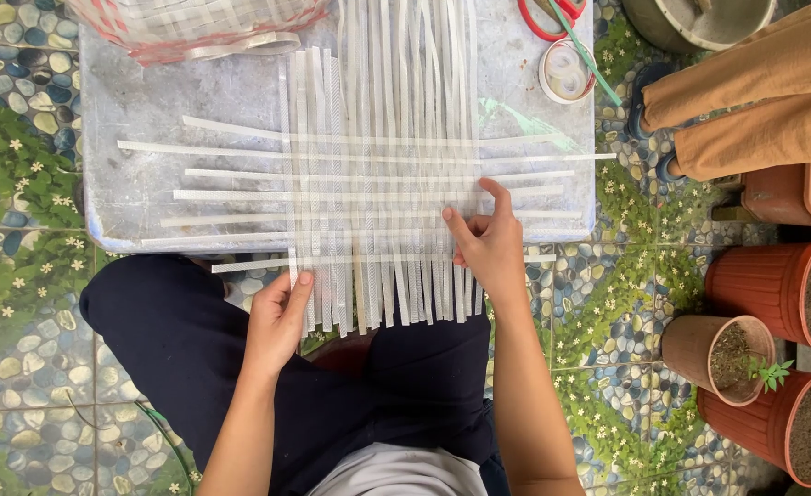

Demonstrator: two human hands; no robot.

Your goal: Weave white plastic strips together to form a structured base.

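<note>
A mat of white plastic strips (pixel 378 184) lies half-woven on a low grey board (pixel 148 92). Long strips run away from me and several cross strips run left to right. My left hand (pixel 279 317) pinches the near ends of the leftmost upright strips at the board's front edge. My right hand (pixel 486 243) rests flat on the weave at its lower right, fingers pressing the strips down, index finger stretched forward. My dark-trousered legs (pixel 185 349) sit under the board's near edge.
A woven red and white basket (pixel 194 28) stands at the board's far left. Red-handled scissors (pixel 552 14) and a tape roll (pixel 566 72) lie at the far right. Another person's tan-trousered legs (pixel 754 101) are at right, above several terracotta pots (pixel 773 285). Pebble-patterned tiles (pixel 20 138) surround the board.
</note>
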